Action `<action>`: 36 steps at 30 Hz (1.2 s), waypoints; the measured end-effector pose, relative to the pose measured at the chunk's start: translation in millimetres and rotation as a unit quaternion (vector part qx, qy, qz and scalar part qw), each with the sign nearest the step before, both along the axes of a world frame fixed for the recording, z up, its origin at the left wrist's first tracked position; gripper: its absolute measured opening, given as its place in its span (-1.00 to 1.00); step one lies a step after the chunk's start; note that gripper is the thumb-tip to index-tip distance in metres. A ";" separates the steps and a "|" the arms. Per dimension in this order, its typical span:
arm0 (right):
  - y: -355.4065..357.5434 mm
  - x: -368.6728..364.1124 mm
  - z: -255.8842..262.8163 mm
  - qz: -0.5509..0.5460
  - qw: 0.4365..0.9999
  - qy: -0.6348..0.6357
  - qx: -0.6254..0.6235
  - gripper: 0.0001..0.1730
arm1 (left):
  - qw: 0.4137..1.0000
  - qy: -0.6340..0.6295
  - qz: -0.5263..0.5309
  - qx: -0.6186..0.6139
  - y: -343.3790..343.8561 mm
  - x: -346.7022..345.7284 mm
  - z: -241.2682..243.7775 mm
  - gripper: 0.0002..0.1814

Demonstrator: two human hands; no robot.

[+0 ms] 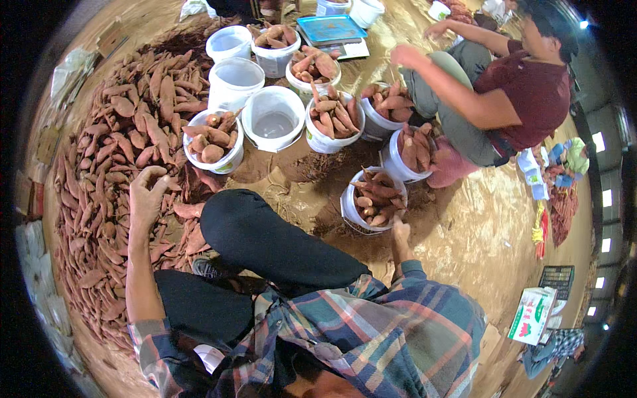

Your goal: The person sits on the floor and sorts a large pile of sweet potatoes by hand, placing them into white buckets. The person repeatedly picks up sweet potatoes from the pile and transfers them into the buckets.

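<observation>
My left hand (pixel 149 194) is raised over a large heap of sweet potatoes (pixel 99 219), thumb and fingers curled towards each other. A small pale tip shows beside the thumb, and whether the hand holds it is not plain. To the right, my right hand (pixel 401 230) is at the near rim of a white plastic bucket (pixel 348 211) filled with sweet potatoes; its fingers are partly hidden, so a hold on something cannot be made out. Another bucket (pixel 234 161) of sweet potatoes stands beyond my left hand, next to an empty white bucket (pixel 274 119).
Several more buckets, some filled, stand ahead, with a scale (pixel 332 31) with a blue tray behind them. A co-worker (pixel 517 99) in a dark red shirt sits at the upper right. A printed carton (pixel 532 316) and a plastic crate (pixel 556 281) lie at the far right.
</observation>
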State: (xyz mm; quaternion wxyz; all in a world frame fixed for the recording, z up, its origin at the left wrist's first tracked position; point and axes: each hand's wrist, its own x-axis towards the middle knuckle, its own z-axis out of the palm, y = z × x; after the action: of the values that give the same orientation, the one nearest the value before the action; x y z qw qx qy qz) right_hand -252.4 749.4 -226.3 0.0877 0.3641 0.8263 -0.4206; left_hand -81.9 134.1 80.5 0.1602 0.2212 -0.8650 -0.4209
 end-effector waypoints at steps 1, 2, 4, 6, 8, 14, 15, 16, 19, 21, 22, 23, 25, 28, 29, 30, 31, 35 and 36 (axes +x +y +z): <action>-2.8 -1.5 16.0 0.025 0.991 0.104 0.082 -0.28 | 1.000 0.012 0.003 0.007 1.5 -1.5 -6.9 -0.78; -21.3 -0.7 33.1 0.052 0.966 0.203 0.150 -0.32 | 1.000 0.008 0.005 0.011 1.2 2.6 2.3 -0.77; -69.2 3.9 89.1 0.127 0.920 0.322 0.183 -0.40 | 1.000 0.006 0.008 -0.015 -9.6 14.2 4.5 -0.77; -107.6 -1.7 139.8 0.235 0.865 0.407 0.178 -0.53 | 0.999 0.004 -0.005 -0.042 -19.7 16.6 -2.5 -0.77; -145.1 -3.6 166.4 0.314 0.824 0.460 0.102 -0.61 | 1.000 0.004 -0.004 0.002 -13.1 12.3 -5.9 -0.81; -238.1 20.9 144.4 0.489 0.824 0.264 -0.109 -0.54 | 0.998 -0.005 0.032 -0.050 -16.6 19.1 -5.2 -0.79; -248.6 29.9 143.7 0.531 0.808 0.230 -0.113 -0.51 | 0.997 0.004 0.026 -0.066 -20.4 19.7 -16.1 -0.78; -253.0 31.5 122.4 0.547 0.804 0.194 -0.130 -0.48 | 0.999 -0.013 0.029 -0.028 -14.9 16.7 -8.0 -0.79; -270.2 26.9 91.3 0.581 0.787 0.156 -0.139 -0.41 | 0.998 -0.003 0.019 -0.062 -16.0 21.4 -6.6 -0.78; -290.9 10.9 96.5 0.590 0.790 0.125 -0.110 -0.36 | 0.997 -0.025 0.040 -0.058 -12.6 28.2 -2.9 -0.77; -298.0 -7.3 96.8 0.553 0.812 0.131 -0.130 -0.35 | 0.997 -0.036 0.040 -0.060 -8.6 27.1 0.9 -0.77; -303.9 -29.9 94.8 0.514 0.834 0.137 -0.148 -0.34 | 0.996 -0.046 0.038 -0.061 -3.9 22.9 3.5 -0.76; -320.5 -89.9 80.4 0.427 0.869 0.182 -0.174 -0.33 | 0.998 -0.045 0.024 -0.022 2.7 13.2 7.5 -0.76; -374.8 -129.2 136.9 0.451 0.841 0.273 -0.122 -0.29 | 0.997 -0.063 0.017 -0.049 -4.2 20.1 11.2 -0.75; -373.9 -167.3 118.5 0.425 0.843 0.320 -0.079 -0.29 | 0.998 -0.053 0.006 -0.045 1.8 7.0 3.1 -0.75; -391.8 -179.6 115.1 0.434 0.846 0.306 -0.056 -0.30 | 0.996 -0.062 0.010 -0.062 1.8 8.6 8.2 -0.75; -404.9 -195.9 116.2 0.442 0.847 0.296 -0.024 -0.30 | 0.995 -0.064 0.011 -0.074 0.7 7.7 8.7 -0.75; -438.9 -273.2 31.5 0.484 0.813 0.307 0.100 -0.57 | 0.994 -0.099 -0.008 -0.036 3.1 -8.5 6.3 -0.74; -431.4 -312.1 5.4 0.487 0.801 0.311 0.157 -0.64 | 0.994 -0.095 -0.028 -0.037 6.9 -18.1 7.0 -0.76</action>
State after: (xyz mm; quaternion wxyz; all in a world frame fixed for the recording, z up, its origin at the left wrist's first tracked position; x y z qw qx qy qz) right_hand -564.5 317.9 -220.9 -0.0393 -0.2273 0.9326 -0.2774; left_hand -100.0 140.9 87.5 0.0732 0.2294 -0.8973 -0.3698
